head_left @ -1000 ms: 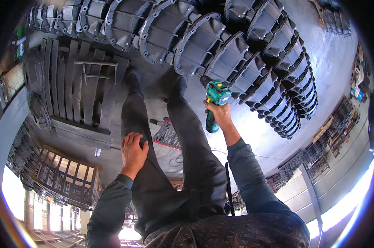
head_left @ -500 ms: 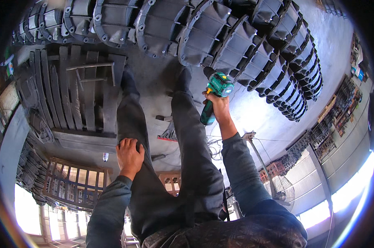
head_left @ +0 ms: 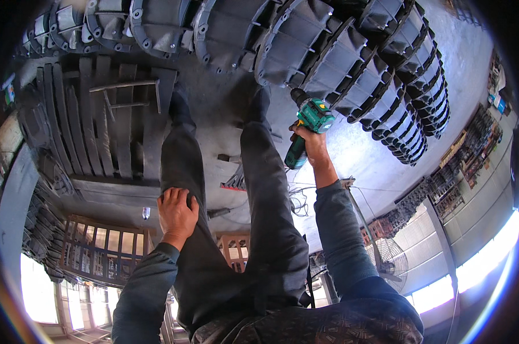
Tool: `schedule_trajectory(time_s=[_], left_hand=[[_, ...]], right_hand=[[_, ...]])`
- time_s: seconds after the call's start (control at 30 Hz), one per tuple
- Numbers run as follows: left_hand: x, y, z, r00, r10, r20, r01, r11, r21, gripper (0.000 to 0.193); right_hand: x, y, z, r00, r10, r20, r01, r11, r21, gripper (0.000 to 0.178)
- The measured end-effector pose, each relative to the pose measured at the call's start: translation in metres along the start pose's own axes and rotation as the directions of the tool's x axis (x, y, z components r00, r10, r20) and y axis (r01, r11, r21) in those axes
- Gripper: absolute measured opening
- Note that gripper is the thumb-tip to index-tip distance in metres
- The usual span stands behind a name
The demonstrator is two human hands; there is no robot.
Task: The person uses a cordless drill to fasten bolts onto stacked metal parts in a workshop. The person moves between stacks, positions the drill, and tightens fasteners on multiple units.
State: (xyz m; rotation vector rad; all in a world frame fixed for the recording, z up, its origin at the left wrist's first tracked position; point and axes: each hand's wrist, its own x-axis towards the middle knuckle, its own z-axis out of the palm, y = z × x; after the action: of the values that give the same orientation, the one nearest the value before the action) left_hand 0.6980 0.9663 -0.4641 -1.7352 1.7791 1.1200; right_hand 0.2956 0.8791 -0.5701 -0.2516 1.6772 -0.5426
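Observation:
My right hand (head_left: pixel 309 141) grips a green and black cordless drill (head_left: pixel 315 116) by its handle. The drill's dark chuck points forward and left, toward the lower edge of a curved grey metal casting (head_left: pixel 291 43). Whether its tip touches the casting's rim, I cannot tell. Bolt holes and small bosses line the flanges of the castings. My left hand (head_left: pixel 178 214) rests on my left leg near the knee, its fingers spread over the dark trousers (head_left: pixel 182 155) with nothing in them.
Rows of similar castings (head_left: pixel 411 74) curve from far left to the right. Dark slats and a metal frame (head_left: pixel 124 89) lie on the left. Cable (head_left: pixel 298 202) lies on the floor beside my right leg; a stand fan (head_left: pixel 390 261) is at the right.
The drill and my right hand have moved slightly rightward along the castings. My left hand still lies on my leg, and the whole view has shifted a little.

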Motion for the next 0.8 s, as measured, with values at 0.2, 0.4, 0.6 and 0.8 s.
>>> schedule_trajectory(time_s=[0.2,0.4,0.6,0.8], left_hand=[[0.0009,-0.0036,-0.0027,1.0,0.006,-0.014,-0.006,1.0,-0.014,0.025],[-0.0053,-0.0035,-0.0033,1.0,0.013,-0.009,-0.013,0.999,-0.042,0.026],[-0.0068,-0.0038,0.0005,1.0,0.01,-0.02,-0.011,0.999,-0.039,0.026],[-0.0081,-0.0035,0.0053,0.999,0.019,-0.048,-0.021,0.999,-0.031,0.028]], right_hand=[[0.0065,0.0051,0.0025,0.991,-0.113,-0.067,0.09,0.956,-0.279,0.024],[0.0053,0.0017,0.0028,0.997,-0.042,-0.062,0.034,0.991,-0.13,0.024],[0.0062,-0.0018,0.0072,0.996,-0.047,-0.079,0.034,0.987,-0.156,0.023],[0.0071,-0.0012,0.0031,0.996,-0.063,-0.068,0.05,0.985,-0.168,0.023]])
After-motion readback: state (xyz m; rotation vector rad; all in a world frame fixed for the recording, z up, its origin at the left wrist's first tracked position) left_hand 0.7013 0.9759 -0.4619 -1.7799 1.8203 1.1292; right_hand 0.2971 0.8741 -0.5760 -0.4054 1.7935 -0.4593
